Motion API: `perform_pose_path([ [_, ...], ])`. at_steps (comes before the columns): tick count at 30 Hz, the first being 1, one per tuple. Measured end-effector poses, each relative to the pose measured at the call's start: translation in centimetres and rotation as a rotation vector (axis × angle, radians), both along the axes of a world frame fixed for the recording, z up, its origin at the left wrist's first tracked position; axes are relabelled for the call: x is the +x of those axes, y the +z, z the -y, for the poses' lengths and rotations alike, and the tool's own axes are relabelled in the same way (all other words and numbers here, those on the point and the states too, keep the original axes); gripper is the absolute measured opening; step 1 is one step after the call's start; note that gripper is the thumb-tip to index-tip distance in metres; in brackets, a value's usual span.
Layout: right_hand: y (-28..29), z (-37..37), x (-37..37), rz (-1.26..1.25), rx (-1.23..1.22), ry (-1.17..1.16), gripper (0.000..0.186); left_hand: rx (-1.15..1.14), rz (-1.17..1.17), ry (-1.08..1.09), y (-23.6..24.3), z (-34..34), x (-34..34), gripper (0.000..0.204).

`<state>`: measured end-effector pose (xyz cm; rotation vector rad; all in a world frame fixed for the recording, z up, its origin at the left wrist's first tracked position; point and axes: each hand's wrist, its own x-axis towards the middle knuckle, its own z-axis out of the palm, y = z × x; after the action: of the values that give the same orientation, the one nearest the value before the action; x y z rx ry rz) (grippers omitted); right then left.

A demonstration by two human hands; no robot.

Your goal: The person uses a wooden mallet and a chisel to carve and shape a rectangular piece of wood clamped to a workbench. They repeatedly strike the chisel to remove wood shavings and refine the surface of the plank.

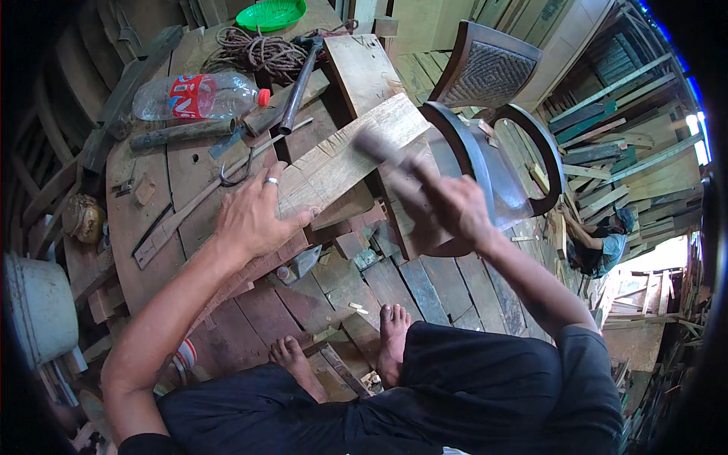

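My left hand [250, 216] grips the near end of a pale wooden board [349, 152] marked with dark lines, lying across other timber on a worn plank bench [174, 167]. My right hand [459, 208] is closed on a tool [375, 148], smeared by motion, whose head is over the board; I cannot make out what kind it is. A second plank [356, 61] lies beyond the board. A dark metal bar [299, 95], a thin stick [296, 129] and a metal tube [182, 135] lie to the left.
A clear bottle [197, 102], coiled rope [246, 57] and green basket [269, 15] are on the bench. Chair parts [485, 72] stand at the right, near stacked timber [607, 152]. A co-worker [603, 246] in a cap crouches there. A white bucket [42, 311] is at far left.
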<state>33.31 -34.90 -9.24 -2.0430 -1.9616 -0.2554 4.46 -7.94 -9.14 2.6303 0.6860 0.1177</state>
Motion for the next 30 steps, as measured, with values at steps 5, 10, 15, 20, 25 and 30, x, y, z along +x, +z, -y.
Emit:
perform_pose_path([
  [5,-0.8,0.1,-1.5,-0.147,-0.039,-0.288,0.073,-0.028,-0.009,-0.006,-0.2,0.0,0.1,0.101],
  [10,0.0,-0.7,-1.8,-0.073,-0.029,-0.028,0.074,-0.04,-0.023,0.009,0.2,0.0,-0.2,0.1],
  [15,-0.8,-0.3,-2.4,-0.229,-0.002,-0.327,0.072,-0.067,-0.049,0.0,0.8,0.3,0.2,0.099],
  [20,-0.5,1.2,0.0,-0.178,-0.044,-0.254,0.07,-0.035,-0.022,0.007,0.4,0.2,0.0,0.099],
  [25,-2.7,2.0,-0.5,-0.206,-0.036,-0.207,0.065,-0.076,-0.035,-0.002,0.6,0.2,0.3,0.099],
  [30,-0.7,1.5,1.4,-0.181,0.019,-0.376,0.058,-0.014,-0.014,0.004,0.5,0.3,0.2,0.099],
])
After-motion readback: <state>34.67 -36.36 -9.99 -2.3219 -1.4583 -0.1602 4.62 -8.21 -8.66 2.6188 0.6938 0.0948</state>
